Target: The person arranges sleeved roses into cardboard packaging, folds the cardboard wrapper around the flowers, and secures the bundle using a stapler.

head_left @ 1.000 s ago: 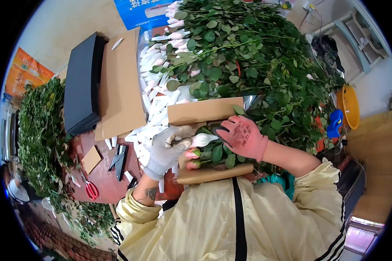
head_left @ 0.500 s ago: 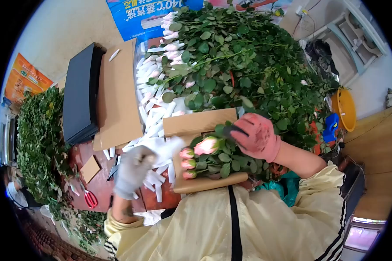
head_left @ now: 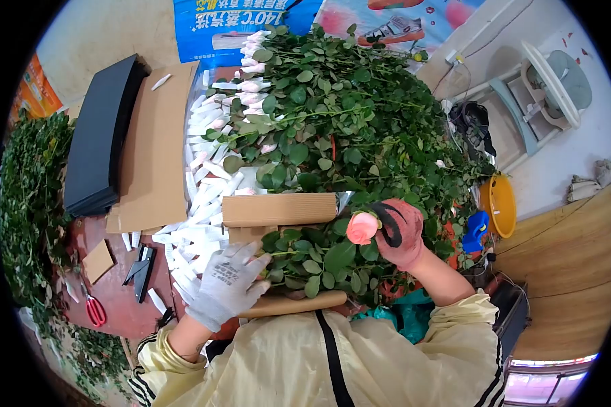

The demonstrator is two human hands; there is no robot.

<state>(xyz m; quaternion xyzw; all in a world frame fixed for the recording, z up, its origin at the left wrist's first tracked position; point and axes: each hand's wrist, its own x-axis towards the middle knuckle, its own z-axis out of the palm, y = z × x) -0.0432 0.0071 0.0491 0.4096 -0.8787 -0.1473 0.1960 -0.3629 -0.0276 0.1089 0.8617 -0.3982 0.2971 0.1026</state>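
My right hand, in a pink and black glove, is closed around a pink rose just below its bloom, which faces up. My left hand, in a grey-white glove, lies flat with fingers spread at the left end of the corrugated cardboard wrap. It covers the spot where rose heads lay. Leafy rose stems rest inside the wrap, between its raised far side and its rolled near edge.
A big heap of leafy roses with white-sleeved heads spans the far side. Loose white sleeves lie left of the wrap. Further left are black sheets, flat cardboard, a black stapler and red-handled scissors.
My left hand has moved right onto the rose-head end of the wrap. A pink rose now shows upright in my right hand. The whole view has shifted slightly.
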